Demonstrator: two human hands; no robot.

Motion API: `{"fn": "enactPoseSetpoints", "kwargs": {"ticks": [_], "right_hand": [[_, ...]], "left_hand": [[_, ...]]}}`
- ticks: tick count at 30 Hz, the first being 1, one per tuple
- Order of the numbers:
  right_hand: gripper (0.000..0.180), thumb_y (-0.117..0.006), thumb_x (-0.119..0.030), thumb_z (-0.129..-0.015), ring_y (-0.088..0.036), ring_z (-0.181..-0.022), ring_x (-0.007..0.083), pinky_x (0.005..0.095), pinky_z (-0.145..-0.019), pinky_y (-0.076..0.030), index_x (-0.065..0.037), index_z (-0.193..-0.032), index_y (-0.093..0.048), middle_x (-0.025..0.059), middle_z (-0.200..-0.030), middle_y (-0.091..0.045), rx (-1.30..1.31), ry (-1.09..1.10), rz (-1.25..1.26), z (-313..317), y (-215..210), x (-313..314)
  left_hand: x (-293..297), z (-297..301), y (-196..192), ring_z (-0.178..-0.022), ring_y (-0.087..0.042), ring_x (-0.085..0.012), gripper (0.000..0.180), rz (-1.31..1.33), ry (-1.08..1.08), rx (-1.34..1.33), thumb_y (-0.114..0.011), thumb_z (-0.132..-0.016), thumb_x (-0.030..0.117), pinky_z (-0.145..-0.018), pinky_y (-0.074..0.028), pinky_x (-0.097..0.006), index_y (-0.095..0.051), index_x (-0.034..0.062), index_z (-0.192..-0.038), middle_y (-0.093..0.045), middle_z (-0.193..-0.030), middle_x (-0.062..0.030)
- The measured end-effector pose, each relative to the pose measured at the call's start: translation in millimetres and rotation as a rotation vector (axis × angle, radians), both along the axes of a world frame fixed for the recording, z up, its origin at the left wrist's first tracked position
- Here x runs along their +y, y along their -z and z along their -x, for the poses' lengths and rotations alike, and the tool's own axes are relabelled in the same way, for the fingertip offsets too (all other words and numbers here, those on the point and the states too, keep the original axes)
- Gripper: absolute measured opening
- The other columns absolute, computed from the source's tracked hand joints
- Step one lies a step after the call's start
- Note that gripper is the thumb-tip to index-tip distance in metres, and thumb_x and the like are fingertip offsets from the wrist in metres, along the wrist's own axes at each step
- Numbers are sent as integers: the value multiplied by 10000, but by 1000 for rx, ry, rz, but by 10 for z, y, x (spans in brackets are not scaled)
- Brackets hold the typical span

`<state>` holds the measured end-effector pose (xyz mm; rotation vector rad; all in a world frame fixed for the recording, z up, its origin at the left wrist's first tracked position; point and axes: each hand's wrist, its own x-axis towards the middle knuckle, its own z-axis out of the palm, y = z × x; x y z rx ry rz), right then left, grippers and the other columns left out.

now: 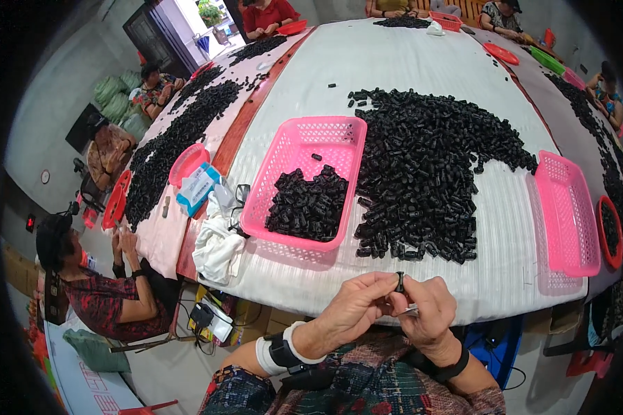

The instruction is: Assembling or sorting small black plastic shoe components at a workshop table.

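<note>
— Closest to us, patterned clothing (367, 380) fills the lower edge, with a white-covered table (291, 76) spreading out beyond! What's on the far left?

— One seated co-worker (128, 308) in dark red print, hands raised at the table edge! Then a red tray (116, 200), a long black heap (180, 142) on pink cloth (166, 238), a pink oval basket (187, 164) and a blue packet (199, 188), with a crumpled white cloth (218, 249) just below.

— Moving right?

— Big pink lattice basket (256, 197), dark parts heaped toward its near end, one lying apart from the rest!

— And the hands?

— Right in front of it all! Left hand (356, 301), white band (266, 355) on the wrist, thumb and finger pinched on one small black part (399, 281). It's upright, lifted near the table's front edge!

— The other one?

— Right hand (429, 308), black wristband (455, 365), fingers curled narrow against that same part. Whether it grips the part too, I can't tell; a pale sliver under those fingers is too small to name.

— Beyond them?

— Huge loose pile of black parts (422, 173), then another pink rectangular basket (567, 214), and a red oval tray (617, 256) beside it!
</note>
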<state>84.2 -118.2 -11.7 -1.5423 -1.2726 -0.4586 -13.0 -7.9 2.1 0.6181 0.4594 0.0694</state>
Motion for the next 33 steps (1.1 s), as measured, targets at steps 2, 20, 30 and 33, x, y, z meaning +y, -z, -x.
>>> {"fn": "enactPoseSetpoints", "kwargs": {"ticks": [2, 20, 30, 33], "right_hand": [[289, -711, -19, -613, -457, -493, 208, 305, -428, -349, -3, -872, -584, 56, -612, -501, -45, 3, 8, -25, 12, 2], [435, -664, -58, -618, -542, -643, 218, 310, -463, -447, -59, -1033, -530, 81, -758, -439, 83, 251, 587, -273, 319, -2], [175, -629, -60, -608, -538, -625, 220, 324, -442, -424, -42, -756, -539, 70, -661, -430, -5, 302, 565, -301, 543, 44], [186, -628, -58, -606, -519, -582, 205, 314, -445, -407, -23, -769, -546, 69, -667, -469, -4, 175, 297, -296, 431, 24]], "left_hand": [[8, -3, -14, -713, -586, -149, 165, 7, 7, -5, -503, -894, 151, -660, -497, -275, -552, -4, -921, -593, -796, -80], [1249, 76, -270, -631, -494, -119, 131, -305, -534, 131, -583, -843, 190, -531, -429, -260, -548, 69, -877, -525, -718, -9], [515, 58, 79, -652, -520, -117, 156, -132, 60, 166, -555, -854, 137, -545, -456, -250, -540, 53, -985, -548, -776, -31], [421, -31, 148, -664, -552, -123, 148, -116, 97, 216, -547, -867, 124, -562, -505, -274, -541, 14, -965, -558, -786, -51]]}}
